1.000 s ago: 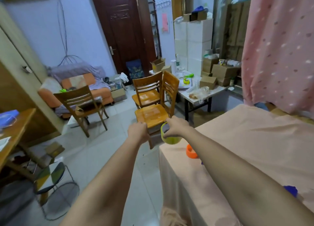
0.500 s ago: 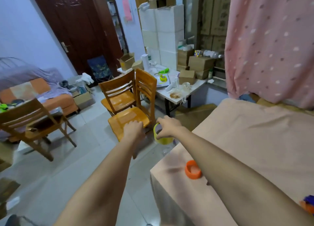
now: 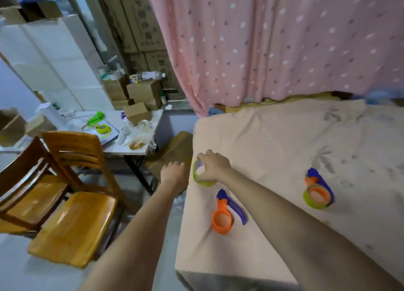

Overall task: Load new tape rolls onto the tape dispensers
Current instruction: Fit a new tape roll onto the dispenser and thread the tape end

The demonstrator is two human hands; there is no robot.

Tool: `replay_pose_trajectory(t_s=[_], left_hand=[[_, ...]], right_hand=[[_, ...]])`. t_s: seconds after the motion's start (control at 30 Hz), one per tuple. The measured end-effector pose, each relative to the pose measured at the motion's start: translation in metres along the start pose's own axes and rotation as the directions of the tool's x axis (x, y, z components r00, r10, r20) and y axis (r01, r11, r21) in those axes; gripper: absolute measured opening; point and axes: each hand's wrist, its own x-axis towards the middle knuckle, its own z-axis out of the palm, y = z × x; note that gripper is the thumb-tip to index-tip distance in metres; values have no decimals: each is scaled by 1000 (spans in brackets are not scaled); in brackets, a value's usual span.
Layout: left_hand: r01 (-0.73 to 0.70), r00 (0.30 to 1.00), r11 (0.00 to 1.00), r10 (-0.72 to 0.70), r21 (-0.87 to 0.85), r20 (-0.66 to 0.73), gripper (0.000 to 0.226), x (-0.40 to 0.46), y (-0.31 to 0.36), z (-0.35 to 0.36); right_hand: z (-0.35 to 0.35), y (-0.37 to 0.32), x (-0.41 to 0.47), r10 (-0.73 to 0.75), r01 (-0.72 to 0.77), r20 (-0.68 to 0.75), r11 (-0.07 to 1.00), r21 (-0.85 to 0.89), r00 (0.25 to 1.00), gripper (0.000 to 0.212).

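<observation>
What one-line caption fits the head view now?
Right hand grips a green tape roll at the bed's corner, beside an empty orange dispenser.

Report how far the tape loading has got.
Done, apparently: the far dispenser on the bed already carries a yellow-green roll. In hand: the right hand grips a loose yellow-green tape roll at the bed's edge; the left hand is empty. Left: the near dispenser, its orange hub bare.

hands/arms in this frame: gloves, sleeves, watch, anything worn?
Nothing worn that shows. Both hands, left hand and right hand, are bare: no gloves, and no rings or markings can be made out. Both forearms are uncovered up to the frame edge, no sleeve, watch or band in view. The frame is slightly motion-blurred.
</observation>
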Motion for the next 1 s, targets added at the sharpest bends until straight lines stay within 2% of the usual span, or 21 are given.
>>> replay_pose_trajectory(t_s=[0.13,0.27,0.5,0.7,1.0], left_hand=[[-76,996,997,77,19,-36,36,2,25,8],[-93,996,995,93,21,10,36,-12,35,29],[-98,994,995,98,-13,54,34,-30,38,65],[-128,985,989,136,-76,106,32,-38,33,108],[-168,957,982,183,-83,226,40,-49,26,151]], right_hand=[[2,35,-16,112,-112,-13,994,17,994,75],[18,52,-38,165,-165,21,986,29,986,71],[64,40,-56,148,-151,88,988,27,985,69],[112,30,-63,159,-164,86,985,53,983,62],[150,35,-52,228,-233,122,972,30,966,78]])
